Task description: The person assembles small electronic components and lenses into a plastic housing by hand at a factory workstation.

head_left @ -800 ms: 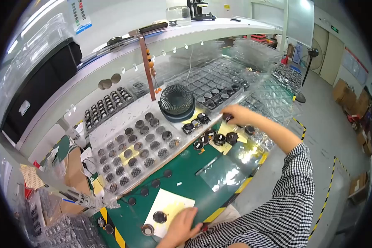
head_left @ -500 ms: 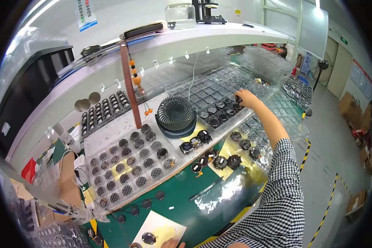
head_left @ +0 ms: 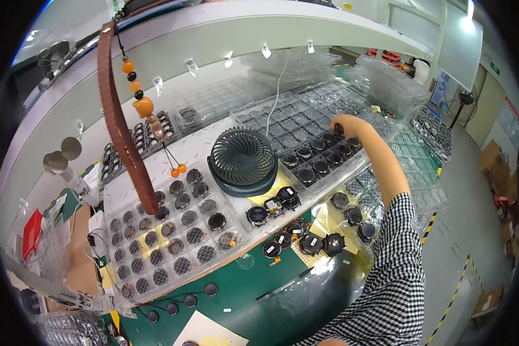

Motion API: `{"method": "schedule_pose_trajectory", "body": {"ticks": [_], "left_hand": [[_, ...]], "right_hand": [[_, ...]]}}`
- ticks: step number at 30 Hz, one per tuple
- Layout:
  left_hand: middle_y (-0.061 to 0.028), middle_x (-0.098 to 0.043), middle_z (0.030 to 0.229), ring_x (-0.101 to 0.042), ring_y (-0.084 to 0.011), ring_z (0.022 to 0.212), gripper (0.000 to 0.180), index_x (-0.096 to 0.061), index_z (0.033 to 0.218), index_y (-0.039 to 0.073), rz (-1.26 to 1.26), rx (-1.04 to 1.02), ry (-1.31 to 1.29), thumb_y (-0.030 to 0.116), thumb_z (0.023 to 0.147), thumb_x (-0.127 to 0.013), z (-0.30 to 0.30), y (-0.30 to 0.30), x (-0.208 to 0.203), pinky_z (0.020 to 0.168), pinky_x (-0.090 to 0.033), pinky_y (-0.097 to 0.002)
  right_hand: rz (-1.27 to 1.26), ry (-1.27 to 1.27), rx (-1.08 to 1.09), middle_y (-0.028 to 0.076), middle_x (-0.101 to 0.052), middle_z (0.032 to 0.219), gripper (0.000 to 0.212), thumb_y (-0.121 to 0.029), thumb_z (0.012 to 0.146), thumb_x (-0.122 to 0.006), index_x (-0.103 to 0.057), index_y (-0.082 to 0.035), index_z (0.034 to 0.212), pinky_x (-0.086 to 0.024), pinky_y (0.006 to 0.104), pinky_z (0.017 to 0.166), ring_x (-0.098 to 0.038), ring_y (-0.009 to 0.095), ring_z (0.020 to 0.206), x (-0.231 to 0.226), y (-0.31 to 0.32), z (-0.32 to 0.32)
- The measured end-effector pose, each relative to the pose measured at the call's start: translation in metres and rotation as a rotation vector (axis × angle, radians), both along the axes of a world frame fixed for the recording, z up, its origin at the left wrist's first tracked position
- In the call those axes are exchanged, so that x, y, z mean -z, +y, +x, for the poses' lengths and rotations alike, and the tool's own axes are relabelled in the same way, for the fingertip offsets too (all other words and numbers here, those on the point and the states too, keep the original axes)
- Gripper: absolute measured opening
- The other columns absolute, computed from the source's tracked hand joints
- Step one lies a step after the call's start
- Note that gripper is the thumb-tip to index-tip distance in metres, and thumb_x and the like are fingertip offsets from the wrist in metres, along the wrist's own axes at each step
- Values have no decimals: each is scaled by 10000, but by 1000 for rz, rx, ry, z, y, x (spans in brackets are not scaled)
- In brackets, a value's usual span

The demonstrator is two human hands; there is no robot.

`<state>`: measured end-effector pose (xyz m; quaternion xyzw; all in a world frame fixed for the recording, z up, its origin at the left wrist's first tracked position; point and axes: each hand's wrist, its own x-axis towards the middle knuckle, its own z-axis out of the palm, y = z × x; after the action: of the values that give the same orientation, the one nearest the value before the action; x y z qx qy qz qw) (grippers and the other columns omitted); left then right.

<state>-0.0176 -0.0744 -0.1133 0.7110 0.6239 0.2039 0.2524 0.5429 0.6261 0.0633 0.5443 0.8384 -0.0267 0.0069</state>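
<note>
A dark round piece (head_left: 338,130) is held in the fingers of the right hand (head_left: 353,126), to the right of the fan (head_left: 243,158) and slightly behind it. The fingertips are brought together on the piece, seen from the back of the hand; whether the piece touches the compartment beneath cannot be told. A second earlier, the hand was seen nearer the front edge of the gridded tray (head_left: 279,119); it has since been carried back over the tray's far rows, a little farther than in the middle frame. In that tray, to the right of the fan, rows of similar dark discs (head_left: 320,166) are seated. The left hand, shown earlier on the white sheet (head_left: 210,333), has gone out of view, so its grip cannot be told; the sheet, in front of the fan, is now cut by the lower edge. The view itself has shifted, and the fan is seen larger. Unchanged beside the fan, a clear tray (head_left: 242,226) of round pieces is placed to its left and front, watch-like modules (head_left: 273,206) lie just before it, and dark round modules (head_left: 311,244) are grouped farther to its front right.
</note>
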Motion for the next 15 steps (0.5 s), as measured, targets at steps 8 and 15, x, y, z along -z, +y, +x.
{"method": "schedule_pose_trajectory", "body": {"ticks": [8, 15], "left_hand": [[-225, -665, 1051, -621, -413, 968, 233, -699, 945, -9, 251, -85, 68, 162, 787, -713, 28, 18, -47, 866, -476, -526], [-284, -599, 1174, -555, -425, 1109, 390, -618, 1170, -62, -14, -164, -71, 155, 850, -674, 25, 12, -53, 984, -416, -511]], "right_hand": [[29, 531, -358, 129, -605, 1174, 623, -71, 688, -801, -571, -81, 1267, -463, 373, 954, -582, 286, 1077, 0, -14, -104], [-279, 426, -271, 102, -558, 1205, 694, -162, 702, -817, -548, -168, 1342, -457, 350, 921, -538, 237, 1079, 9, -19, -172]]}}
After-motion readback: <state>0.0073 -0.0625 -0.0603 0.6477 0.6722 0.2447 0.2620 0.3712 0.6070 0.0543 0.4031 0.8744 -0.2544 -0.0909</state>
